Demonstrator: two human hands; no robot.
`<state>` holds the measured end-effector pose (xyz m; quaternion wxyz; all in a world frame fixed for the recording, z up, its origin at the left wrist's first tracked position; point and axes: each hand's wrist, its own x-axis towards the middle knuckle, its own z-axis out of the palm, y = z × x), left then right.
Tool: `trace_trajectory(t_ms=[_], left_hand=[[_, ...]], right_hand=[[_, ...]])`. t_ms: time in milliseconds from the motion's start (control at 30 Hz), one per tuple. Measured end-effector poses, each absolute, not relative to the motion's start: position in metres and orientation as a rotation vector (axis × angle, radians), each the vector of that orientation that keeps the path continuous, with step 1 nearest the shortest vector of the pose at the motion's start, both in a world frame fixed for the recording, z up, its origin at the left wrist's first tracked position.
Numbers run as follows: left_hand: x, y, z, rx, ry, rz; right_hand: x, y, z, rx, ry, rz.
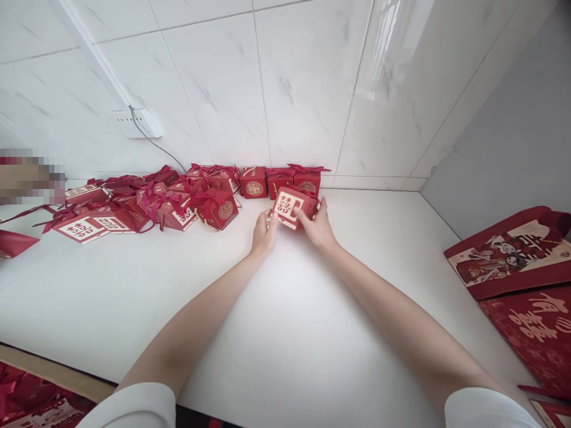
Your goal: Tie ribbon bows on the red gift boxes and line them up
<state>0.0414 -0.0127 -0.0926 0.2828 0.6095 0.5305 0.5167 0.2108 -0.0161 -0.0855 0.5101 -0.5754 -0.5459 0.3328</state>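
A small red gift box with a cream panel and double-happiness character is between my two hands, just in front of the row by the wall. My right hand grips it from the right, thumb on the near face and fingers around the far side. Along its left edge lies my left hand, fingers closed against the box. Right behind it stand upright red boxes tied with ribbon bows, one of them partly hidden by the held box. Another box with a round gold emblem is at their left.
Several red ribboned boxes are heaped at the left of the white table. Red printed bags lie at the right edge. A socket with a cable is on the tiled wall. More red items sit below the table's left front edge.
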Motion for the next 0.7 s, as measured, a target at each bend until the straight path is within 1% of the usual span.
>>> trace_trajectory(t_ms=[67, 167, 233, 300, 367, 433, 500, 600, 667, 700], left_hand=[[0.041, -0.012, -0.092, 1.590, 1.356, 1.412], [0.034, -0.001, -0.094, 1.348, 1.300, 1.374], [0.026, 0.007, -0.095, 1.225, 1.161, 1.269], [0.018, 0.010, -0.092, 1.168, 0.944, 1.160], [0.012, 0.009, -0.088, 1.193, 0.745, 1.062], [0.009, 0.005, -0.083, 1.302, 0.648, 0.946], [0.009, 0.002, -0.078, 1.395, 0.647, 0.834], [0.008, 0.000, -0.063, 1.413, 0.737, 0.744], [0.006, -0.001, -0.045, 1.464, 0.819, 0.747], [0.004, -0.001, -0.034, 1.526, 0.857, 0.765]], right_hand=[[0.206, -0.025, -0.082, -1.410, -1.339, 0.674], [0.204, -0.035, -0.077, -1.284, -1.317, 0.697], [0.207, -0.037, -0.075, -1.178, -1.260, 0.715], [0.210, -0.034, -0.074, -1.119, -1.213, 0.664], [0.215, -0.029, -0.073, -1.096, -1.211, 0.612], [0.220, -0.022, -0.070, -1.098, -1.255, 0.645], [0.229, -0.017, -0.062, -1.153, -1.335, 0.772], [0.249, -0.017, -0.042, -1.351, -1.491, 0.987], [0.265, -0.024, -0.023, -1.446, -1.583, 0.996], [0.273, -0.028, -0.011, -1.450, -1.601, 0.917]])
